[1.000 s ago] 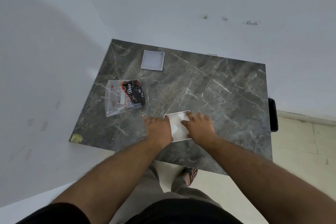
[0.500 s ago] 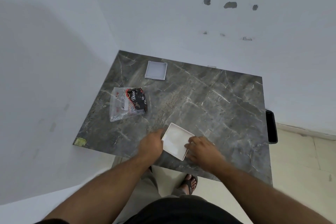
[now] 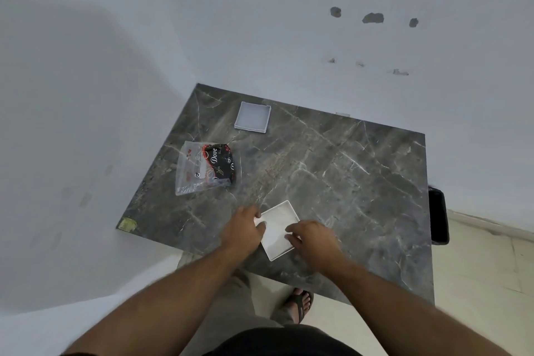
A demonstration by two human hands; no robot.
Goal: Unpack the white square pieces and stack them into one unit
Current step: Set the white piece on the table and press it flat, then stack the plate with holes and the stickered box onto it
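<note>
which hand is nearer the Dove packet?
Left. The left hand sits below and right of the Dove packet, on the white square piece's left edge; the right hand is beyond, on its right.

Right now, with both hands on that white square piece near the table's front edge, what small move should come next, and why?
Probably lift the near white square tray and carry it toward the other white square tray at the far side of the dark marble table. The left hand and right hand touch opposite sides, and the two pieces lie apart, unstacked.
</note>
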